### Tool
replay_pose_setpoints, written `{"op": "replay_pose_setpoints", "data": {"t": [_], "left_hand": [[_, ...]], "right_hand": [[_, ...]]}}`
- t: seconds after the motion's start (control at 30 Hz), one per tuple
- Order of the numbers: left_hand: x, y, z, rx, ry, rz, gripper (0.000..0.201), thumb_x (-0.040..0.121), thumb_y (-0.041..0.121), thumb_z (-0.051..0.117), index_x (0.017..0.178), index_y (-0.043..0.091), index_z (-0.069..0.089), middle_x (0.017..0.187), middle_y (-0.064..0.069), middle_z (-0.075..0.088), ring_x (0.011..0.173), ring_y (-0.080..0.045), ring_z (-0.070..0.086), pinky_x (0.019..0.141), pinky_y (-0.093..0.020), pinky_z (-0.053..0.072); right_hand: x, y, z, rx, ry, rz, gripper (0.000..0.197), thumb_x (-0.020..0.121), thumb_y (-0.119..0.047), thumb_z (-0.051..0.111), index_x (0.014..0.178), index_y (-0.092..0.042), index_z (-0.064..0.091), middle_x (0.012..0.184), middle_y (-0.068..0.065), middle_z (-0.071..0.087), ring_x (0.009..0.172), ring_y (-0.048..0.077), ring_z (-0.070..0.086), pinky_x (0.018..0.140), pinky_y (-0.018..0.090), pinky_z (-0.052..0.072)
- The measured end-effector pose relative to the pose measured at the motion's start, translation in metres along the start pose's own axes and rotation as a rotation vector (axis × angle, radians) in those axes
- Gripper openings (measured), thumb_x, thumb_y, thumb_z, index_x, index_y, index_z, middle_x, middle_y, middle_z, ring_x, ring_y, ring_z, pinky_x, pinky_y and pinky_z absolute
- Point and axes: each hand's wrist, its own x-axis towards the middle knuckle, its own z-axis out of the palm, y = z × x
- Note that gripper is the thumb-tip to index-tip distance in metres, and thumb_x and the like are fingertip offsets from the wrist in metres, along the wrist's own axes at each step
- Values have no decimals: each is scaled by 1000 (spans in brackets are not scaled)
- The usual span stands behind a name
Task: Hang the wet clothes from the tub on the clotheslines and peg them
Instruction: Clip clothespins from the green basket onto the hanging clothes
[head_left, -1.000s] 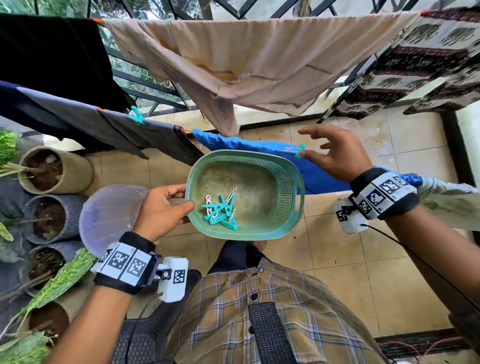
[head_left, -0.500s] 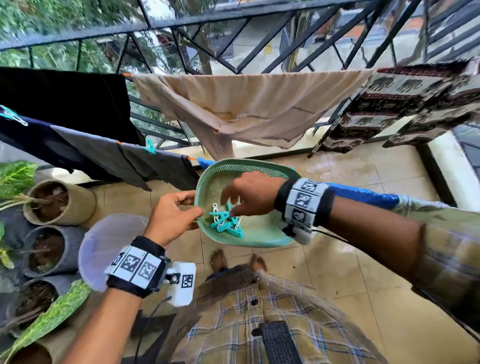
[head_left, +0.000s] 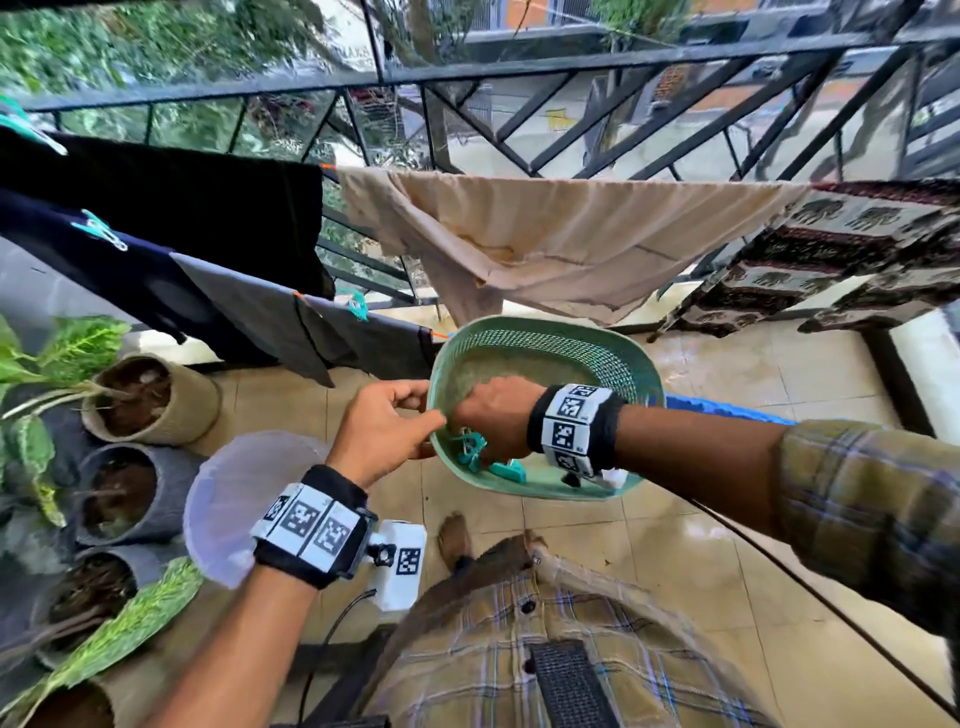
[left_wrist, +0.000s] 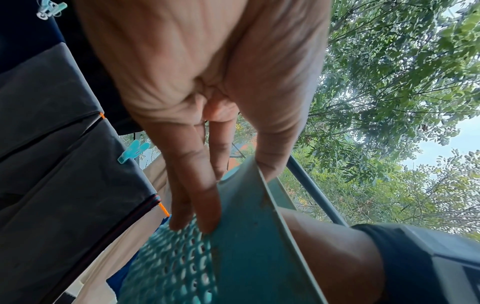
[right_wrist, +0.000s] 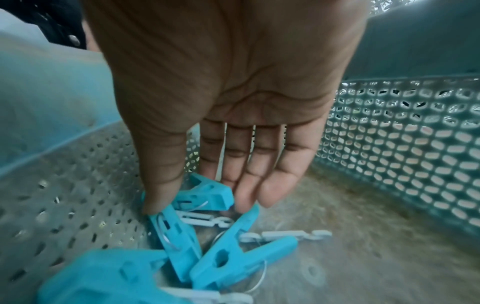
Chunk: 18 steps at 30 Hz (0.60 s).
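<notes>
- The step in hand looks like fetching a peg: the person reaches into a green mesh basket (head_left: 545, 358) held out in front of the body, below the clotheslines.
- The left hand (head_left: 382, 431) grips the basket's near rim, thumb inside the wall and fingers (left_wrist: 207, 205) flat against the outside mesh.
- The right hand (right_wrist: 226, 98) is down inside the basket, fingers extended and slightly spread; thumb and fingertips touch the turquoise pegs (right_wrist: 207, 242), but no pinch has closed.
- The pegs lie in a loose heap on the basket floor against its near wall, crossing one another; the two clearest have their long axes running away from the fingertips.
- Next, probably, one peg must be pinched free of the tangle.
- A beige garment (head_left: 571, 234) drapes over the far line; a blue cloth (head_left: 727, 408) hangs on the near one, just behind the basket.
</notes>
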Motion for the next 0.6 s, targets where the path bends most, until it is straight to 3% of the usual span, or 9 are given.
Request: {"op": "replay_pose_setpoints", "data": {"t": [0.2,0.3,0.43,0.6], "left_hand": [[2,6,-9,-3,3,15,31,83,-12,61,97,12,75,82,0,72,75,-19,70,62,-34,61],[3,7,-16,-10,14,8,30,83,-12,61,97,10,76,82,-4,74,75,-20,70,64,-35,61],[5,5,-29,-2,29,15,29,81,-10,62,94,11,77,84,-7,75,77,-22,71,70,-42,61],[6,5,-41,-11,26,20,29,82,-10,63,98,9,76,89,-10,76,79,-23,72,68,-39,62]], "right_hand": [[10,1,-12,-2,12,-25,48,77,-37,79,121,-28,61,115,0,66,105,26,62,76,33,47],[12,2,-17,41,30,-49,50,76,-33,81,122,-30,61,117,-2,66,107,25,61,76,29,41],[12,4,-28,94,82,-41,50,78,-40,76,125,-30,62,116,1,68,107,26,61,84,30,45],[12,5,-41,171,171,14,42,79,-36,71,119,-26,66,106,-1,70,97,21,62,80,23,41]]}}
